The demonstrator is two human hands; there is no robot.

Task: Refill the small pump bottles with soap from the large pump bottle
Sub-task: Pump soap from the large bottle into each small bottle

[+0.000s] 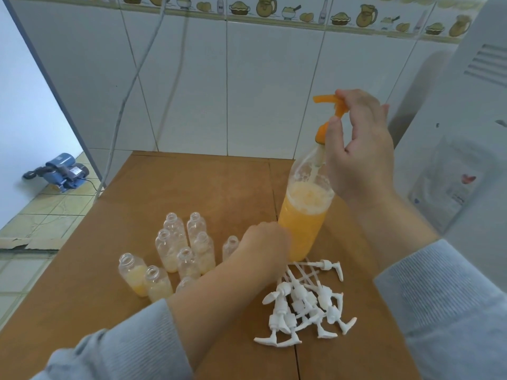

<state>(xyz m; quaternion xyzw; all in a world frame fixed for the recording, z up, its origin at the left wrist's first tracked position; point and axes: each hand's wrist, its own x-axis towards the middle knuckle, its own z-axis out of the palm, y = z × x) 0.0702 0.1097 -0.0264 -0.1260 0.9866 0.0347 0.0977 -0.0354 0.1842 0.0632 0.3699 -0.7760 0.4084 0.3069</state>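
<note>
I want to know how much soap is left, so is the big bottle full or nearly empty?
Roughly two-thirds full. Orange soap in the big bottle reaches a foamy line below its clear shoulder. The right hand holds the pump.

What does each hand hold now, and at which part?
The right hand holds the orange pump head of the large bottle; the left hand grips that bottle's lower body.

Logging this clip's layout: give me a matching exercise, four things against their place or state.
Things:
1. large pump bottle
2. small bottles
3. white pump tops
4. right hand

States:
A. lying in a loose pile on the table
B. standing open, without tops
C. on the orange pump head
D. partly full of orange soap

Pairs: 1-D, 2-B, 3-A, 4-C
</note>
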